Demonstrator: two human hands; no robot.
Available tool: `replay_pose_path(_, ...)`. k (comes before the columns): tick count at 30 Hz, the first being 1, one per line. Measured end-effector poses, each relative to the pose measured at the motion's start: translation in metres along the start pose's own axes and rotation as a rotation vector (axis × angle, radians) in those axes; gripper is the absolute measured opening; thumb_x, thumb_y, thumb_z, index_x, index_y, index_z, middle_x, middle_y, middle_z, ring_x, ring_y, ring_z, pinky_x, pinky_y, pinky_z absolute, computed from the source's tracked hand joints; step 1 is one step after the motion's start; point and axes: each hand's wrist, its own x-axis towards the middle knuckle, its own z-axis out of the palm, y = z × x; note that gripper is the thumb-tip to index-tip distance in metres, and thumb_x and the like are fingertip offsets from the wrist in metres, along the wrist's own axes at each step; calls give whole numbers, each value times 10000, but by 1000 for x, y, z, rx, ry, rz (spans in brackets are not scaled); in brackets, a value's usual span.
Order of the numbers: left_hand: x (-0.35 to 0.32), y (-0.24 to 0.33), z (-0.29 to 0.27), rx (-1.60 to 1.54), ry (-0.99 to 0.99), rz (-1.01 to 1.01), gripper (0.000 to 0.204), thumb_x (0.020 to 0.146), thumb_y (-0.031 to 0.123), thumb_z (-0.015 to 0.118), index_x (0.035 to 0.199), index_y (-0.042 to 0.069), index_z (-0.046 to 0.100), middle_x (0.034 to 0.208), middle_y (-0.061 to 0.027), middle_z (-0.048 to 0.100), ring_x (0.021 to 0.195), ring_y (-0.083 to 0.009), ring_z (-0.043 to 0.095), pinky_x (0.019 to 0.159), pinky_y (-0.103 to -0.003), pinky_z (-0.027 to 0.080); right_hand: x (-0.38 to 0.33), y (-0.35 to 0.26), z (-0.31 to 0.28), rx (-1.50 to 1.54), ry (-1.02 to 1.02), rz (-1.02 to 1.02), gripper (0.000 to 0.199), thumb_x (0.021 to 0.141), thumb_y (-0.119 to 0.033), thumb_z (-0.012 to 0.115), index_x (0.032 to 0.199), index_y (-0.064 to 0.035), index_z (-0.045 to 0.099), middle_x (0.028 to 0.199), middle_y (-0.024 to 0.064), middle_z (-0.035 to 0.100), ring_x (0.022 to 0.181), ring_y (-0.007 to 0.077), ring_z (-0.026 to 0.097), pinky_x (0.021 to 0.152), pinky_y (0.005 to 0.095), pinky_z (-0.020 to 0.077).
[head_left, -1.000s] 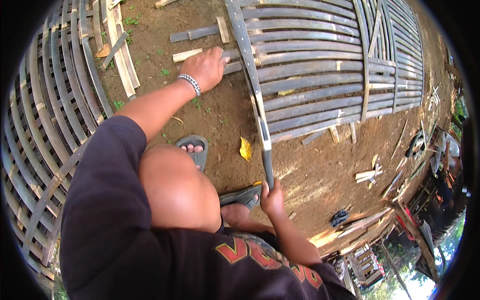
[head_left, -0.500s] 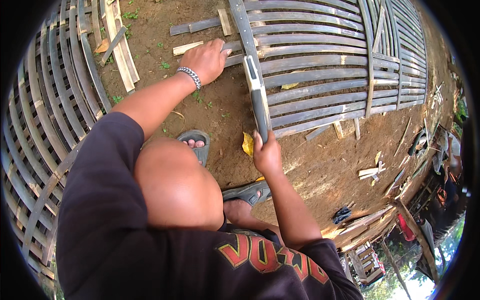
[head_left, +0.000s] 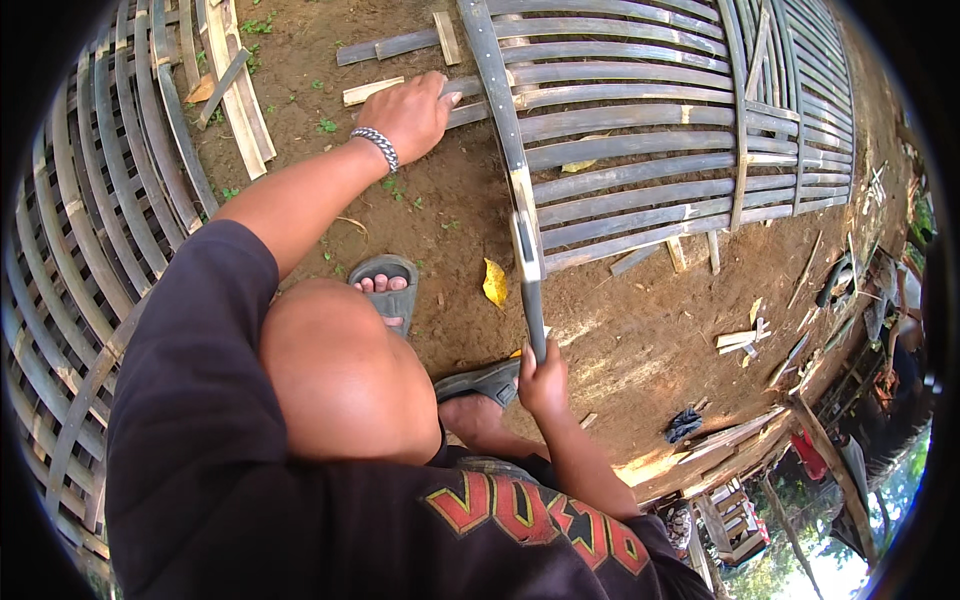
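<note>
My left hand is closed round the end of a grey bamboo slat, just left of the frame's end bar. A metal chain bracelet circles that wrist. My right hand is closed on the dark handle of a hammer, lower down and to the right. The hammer's head lies over the near end of the long bamboo end bar; I cannot tell whether it touches. That bar has nail heads along it and crosses the slats of a large bamboo panel stretching away to the right.
Another slatted bamboo panel stands at the left, beside pale wooden strips. Short offcuts lie beyond my left hand. A yellow leaf rests on the dirt near my sandalled feet. More wood scraps are scattered at the right.
My right hand has drawn the hammer back toward me, from over the middle of the end bar to its near end. The left hand keeps its hold on the slat, almost in place.
</note>
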Motion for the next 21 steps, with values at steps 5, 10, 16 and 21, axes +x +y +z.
replay_pose_path(5, 5, 10, 5, -20, -2, 11, 337, 1032, 365, 484, 1087, 43, 567, 1034, -209, 694, 942, -414, 671, 814, -528, 541, 48, -60, -6, 40, 44, 12, 418, 978, -341, 633, 1106, 51, 566, 807, 356, 647, 816, 550, 644, 690, 580, 509)
replay_pose_path(10, 0, 3, 2, -6, -16, -25, 335, 1025, 364, 500, 1139, 57, 570, 1030, -207, 701, 901, -420, 675, 771, -530, 543, 29, -58, -12, 11, 46, 17, 382, 980, -341, 631, 1069, 26, 569, 815, 345, 654, 810, 546, 647, 698, 581, 513)
replay_pose_path(16, 1, 8, 0, -11, -20, 4, 350, 1043, 371, 463, 1081, 39, 570, 1032, -212, 698, 936, -407, 684, 808, -529, 550, 31, -51, -1, -7, 73, 1, 381, 977, -327, 632, 1089, 31, 567, 849, 346, 663, 845, 547, 650, 713, 582, 520)
replay_pose_path(21, -2, 2, 2, -22, -4, 11, 350, 1042, 368, 463, 1082, 35, 566, 1035, -210, 696, 941, -412, 681, 813, -532, 549, 38, -80, -11, 13, 67, -23, 385, 994, -321, 616, 1098, 48, 579, 857, 340, 662, 846, 526, 660, 708, 549, 523)
